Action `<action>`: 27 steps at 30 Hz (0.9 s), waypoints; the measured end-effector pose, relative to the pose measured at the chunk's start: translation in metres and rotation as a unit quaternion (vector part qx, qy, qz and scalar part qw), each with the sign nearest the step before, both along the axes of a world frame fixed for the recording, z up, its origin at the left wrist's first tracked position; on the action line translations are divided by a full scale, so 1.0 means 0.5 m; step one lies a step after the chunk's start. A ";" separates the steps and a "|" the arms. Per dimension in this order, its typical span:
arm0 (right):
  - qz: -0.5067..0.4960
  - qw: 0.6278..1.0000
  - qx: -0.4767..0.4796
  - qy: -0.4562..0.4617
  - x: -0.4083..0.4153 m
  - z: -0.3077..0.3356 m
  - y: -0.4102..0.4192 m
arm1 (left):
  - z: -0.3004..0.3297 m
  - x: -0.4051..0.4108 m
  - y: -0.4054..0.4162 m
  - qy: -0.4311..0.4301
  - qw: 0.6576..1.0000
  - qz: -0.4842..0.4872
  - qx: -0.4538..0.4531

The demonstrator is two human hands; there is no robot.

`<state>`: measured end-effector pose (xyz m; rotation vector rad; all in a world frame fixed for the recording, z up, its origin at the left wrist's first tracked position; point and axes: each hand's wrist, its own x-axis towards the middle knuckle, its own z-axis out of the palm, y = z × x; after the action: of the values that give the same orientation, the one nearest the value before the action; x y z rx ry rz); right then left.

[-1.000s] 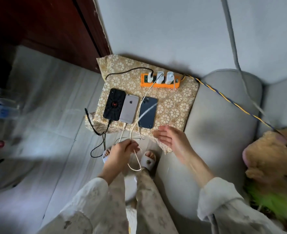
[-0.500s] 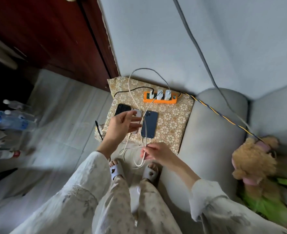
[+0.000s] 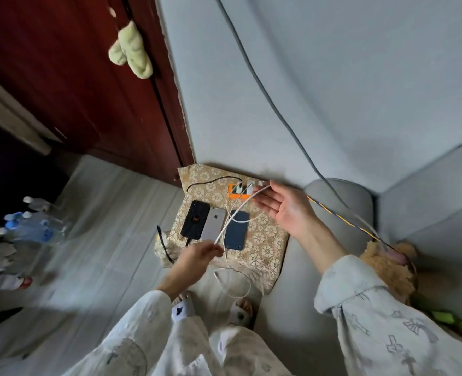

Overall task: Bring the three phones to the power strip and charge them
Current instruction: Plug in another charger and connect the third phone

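Observation:
Three phones lie face down side by side on a patterned cloth (image 3: 267, 240): a black phone (image 3: 196, 223), a silver phone (image 3: 214, 225) and a dark blue phone (image 3: 236, 232). Behind them sits the orange power strip (image 3: 233, 196) with white chargers (image 3: 247, 187) plugged in. My left hand (image 3: 197, 260) pinches one end of a white cable (image 3: 233, 214) just in front of the silver phone. That cable runs taut up to my right hand (image 3: 285, 208), palm up by the strip, where my thumb holds it against straight fingers. A black cable (image 3: 187, 242) enters the black phone.
More white cable loops hang off the cloth's front edge (image 3: 235, 283) above my slippered feet. A grey sofa arm (image 3: 341, 202) is at the right, with a plush toy (image 3: 387, 264) and a yellow-blue cord (image 3: 341, 219). Water bottles (image 3: 31, 226) stand on the floor at left, beside a red door (image 3: 75, 90).
My right hand rose from the cloth's front edge to the power strip, drawing the white cable taut. My left hand came off the phones and now pinches the cable's near end.

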<state>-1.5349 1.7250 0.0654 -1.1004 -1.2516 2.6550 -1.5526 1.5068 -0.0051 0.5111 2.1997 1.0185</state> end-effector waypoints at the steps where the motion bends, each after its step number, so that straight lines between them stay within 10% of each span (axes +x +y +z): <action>1: -0.021 1.000 -0.003 -0.006 0.005 0.004 0.005 | 0.012 -0.014 -0.001 0.033 0.999 0.042 -0.008; 7: -0.068 0.984 0.067 -0.149 0.053 -0.009 0.030 | 0.075 -0.078 -0.012 0.239 0.969 0.052 -0.016; 14: 0.037 0.951 0.192 -0.241 0.076 -0.020 0.047 | 0.096 -0.070 -0.042 0.213 0.976 -0.003 -0.038; 20: 0.374 0.676 0.569 -0.283 0.072 -0.014 0.034 | 0.175 -0.056 0.004 0.333 0.941 -0.019 0.053; 24: 0.281 0.897 0.314 -0.137 0.022 0.010 -0.024 | 0.215 -0.056 0.016 0.281 0.950 0.055 0.125; 27: 0.298 0.936 0.124 -0.142 -0.006 0.018 -0.057 | 0.246 -0.066 0.018 0.241 0.957 0.049 0.154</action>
<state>-1.5379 1.6965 0.0745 -1.2546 -2.2202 2.6428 -1.5855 1.5159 0.1178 0.8756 2.5165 1.4233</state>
